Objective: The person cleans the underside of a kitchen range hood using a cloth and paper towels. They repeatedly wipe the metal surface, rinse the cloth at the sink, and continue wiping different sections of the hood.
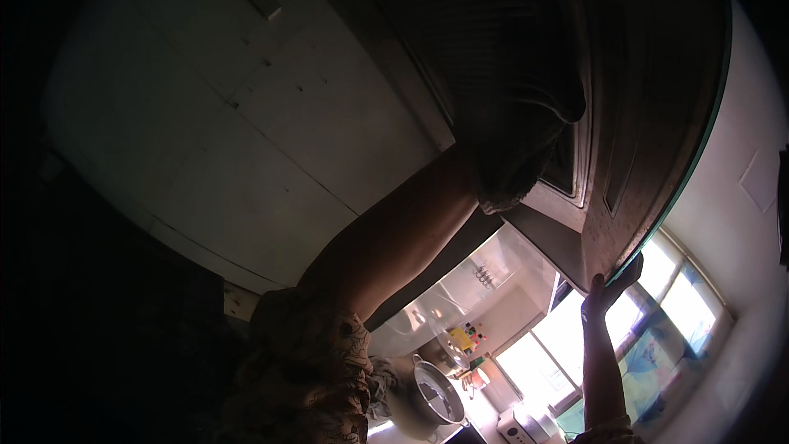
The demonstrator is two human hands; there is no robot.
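Note:
My left arm [403, 226] reaches up across the middle, in a patterned sleeve [353, 345]. A dark cloth [522, 160] with a ragged edge covers my left hand, so its fingers are hidden. The cloth lies against the shadowed, ribbed underside of what looks like a range hood [649, 107], which has a curved, green-tinted glass edge. At the lower corner of this hood, my right hand [612, 284] grips the edge, thumb on the near side and fingers behind it.
Pale flat panels [205, 131] fill the upper left. Below are a large metal pot [438, 392], small bottles [468, 335] and a white appliance [522, 426]. A bright window [534, 366] with a blue-patterned curtain [649, 353] stands at the lower right, beside a white wall [756, 279].

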